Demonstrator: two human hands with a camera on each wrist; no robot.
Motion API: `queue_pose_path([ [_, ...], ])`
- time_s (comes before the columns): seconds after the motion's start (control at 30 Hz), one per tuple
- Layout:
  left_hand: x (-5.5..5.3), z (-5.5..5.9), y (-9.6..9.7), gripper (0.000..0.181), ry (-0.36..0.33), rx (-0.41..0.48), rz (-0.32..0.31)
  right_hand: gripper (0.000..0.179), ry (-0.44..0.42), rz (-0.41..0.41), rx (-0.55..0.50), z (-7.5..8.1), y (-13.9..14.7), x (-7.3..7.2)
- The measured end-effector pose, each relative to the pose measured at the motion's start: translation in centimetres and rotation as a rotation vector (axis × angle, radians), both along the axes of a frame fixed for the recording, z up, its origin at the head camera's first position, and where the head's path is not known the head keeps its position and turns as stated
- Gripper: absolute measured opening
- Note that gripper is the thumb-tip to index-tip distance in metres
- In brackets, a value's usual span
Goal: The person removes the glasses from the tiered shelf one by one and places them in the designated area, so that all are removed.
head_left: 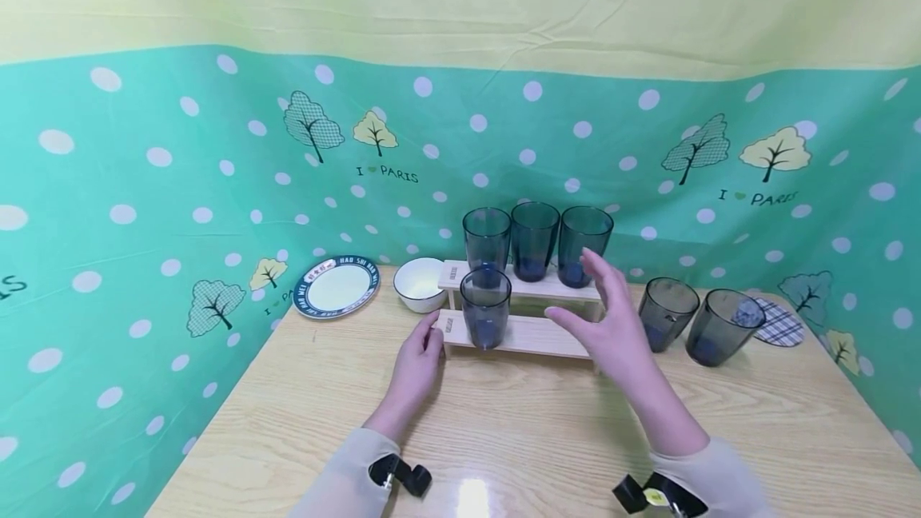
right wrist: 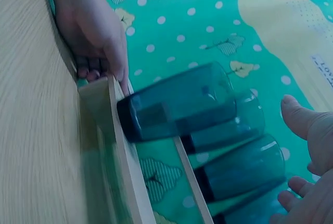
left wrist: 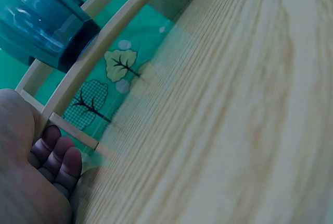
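Observation:
A two-tier wooden rack stands on the table. My left hand grips the left end of its lower shelf; in the left wrist view the fingers curl beneath the end. One dark tinted glass stands upright at the left of that shelf. Along the upper shelf are three more: a left glass, a middle glass and a right glass. Over the rack's right end hovers my right hand, thumb and fingers spread apart, holding nothing. It partly hides the right shelf ends.
Two grey tinted glasses, one nearer the rack and one farther right, stand beside a checked round mat. A white bowl and a blue-rimmed plate are left of the rack. A polka-dot curtain hangs behind.

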State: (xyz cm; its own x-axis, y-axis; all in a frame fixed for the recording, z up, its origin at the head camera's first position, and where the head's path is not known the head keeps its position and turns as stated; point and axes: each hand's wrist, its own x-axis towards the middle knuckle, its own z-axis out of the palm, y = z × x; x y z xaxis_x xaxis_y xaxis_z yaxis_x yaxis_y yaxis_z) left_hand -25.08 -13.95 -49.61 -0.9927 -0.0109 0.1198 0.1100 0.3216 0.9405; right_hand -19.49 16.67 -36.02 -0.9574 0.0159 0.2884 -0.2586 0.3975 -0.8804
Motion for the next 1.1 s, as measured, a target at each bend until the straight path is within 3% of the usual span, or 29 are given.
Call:
queue_pose_path([
  [0.6, 0.2, 0.3, 0.0, 0.049, -0.002, -0.003, 0.000, 0.101, -0.027, 0.097, -0.103, -1.9, -5.1, -1.3],
  [1.1, 0.1, 0.1, 0.0, 0.049, -0.002, 0.002, 0.006, 0.101, -0.031, 0.114, -0.166, -3.0, -7.7, -2.2],
])
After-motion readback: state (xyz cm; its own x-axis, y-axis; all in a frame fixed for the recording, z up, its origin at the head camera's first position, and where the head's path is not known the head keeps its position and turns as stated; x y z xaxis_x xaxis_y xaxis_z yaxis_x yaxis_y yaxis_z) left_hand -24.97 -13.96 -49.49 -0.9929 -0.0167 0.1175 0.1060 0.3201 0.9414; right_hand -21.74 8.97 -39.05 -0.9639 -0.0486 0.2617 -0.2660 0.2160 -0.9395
